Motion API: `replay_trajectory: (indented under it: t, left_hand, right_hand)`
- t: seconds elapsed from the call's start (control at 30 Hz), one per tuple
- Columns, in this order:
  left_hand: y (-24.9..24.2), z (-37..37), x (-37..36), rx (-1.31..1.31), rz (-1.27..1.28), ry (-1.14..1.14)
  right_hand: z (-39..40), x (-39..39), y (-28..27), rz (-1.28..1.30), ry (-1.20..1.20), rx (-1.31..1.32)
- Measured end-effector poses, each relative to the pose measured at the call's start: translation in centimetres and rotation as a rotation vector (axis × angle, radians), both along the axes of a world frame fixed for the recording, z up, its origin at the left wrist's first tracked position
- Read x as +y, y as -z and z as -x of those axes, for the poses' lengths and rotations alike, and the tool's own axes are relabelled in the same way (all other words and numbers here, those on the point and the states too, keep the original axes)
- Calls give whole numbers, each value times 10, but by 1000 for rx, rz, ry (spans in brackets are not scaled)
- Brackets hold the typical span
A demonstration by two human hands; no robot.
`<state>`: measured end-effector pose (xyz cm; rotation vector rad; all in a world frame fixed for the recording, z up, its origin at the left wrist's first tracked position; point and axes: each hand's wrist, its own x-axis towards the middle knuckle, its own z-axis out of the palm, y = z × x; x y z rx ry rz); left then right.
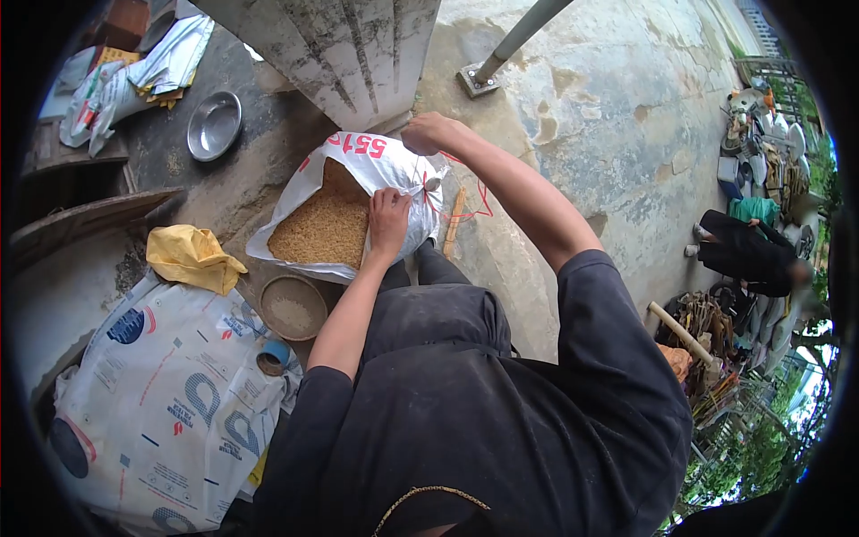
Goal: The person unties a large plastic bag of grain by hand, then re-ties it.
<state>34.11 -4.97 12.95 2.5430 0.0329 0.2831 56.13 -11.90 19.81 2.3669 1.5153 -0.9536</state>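
Note:
A white woven sack with red printing leans open in front of me, filled with golden-brown grain. My left hand is closed over the sack's rim beside the grain, its fingers bent around the edge. Beyond it, my right hand makes a fist at the sack's far right corner; what it holds is hidden. Thin red string trails below the right hand in a loose loop over the floor and the sack's side. Near it, a gathered knot of sack material sticks out.
Left of the sack are a round basket, a yellow bag, a blue cup on a printed white sheet, and a metal basin. A concrete pillar and metal post stand ahead. Another person is far right.

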Motion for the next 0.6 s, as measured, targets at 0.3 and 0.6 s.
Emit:
replay_trajectory:
  t: [0.3, 0.6]
  left_hand:
    - [-27, 0, -3, -8, -123, -218]
    - [-28, -17, -2, 237, 15, -449]
  right_hand:
    - [-17, 35, 70, 184, -193, 469]
    - [-32, 2, 94, -202, 880, 898]
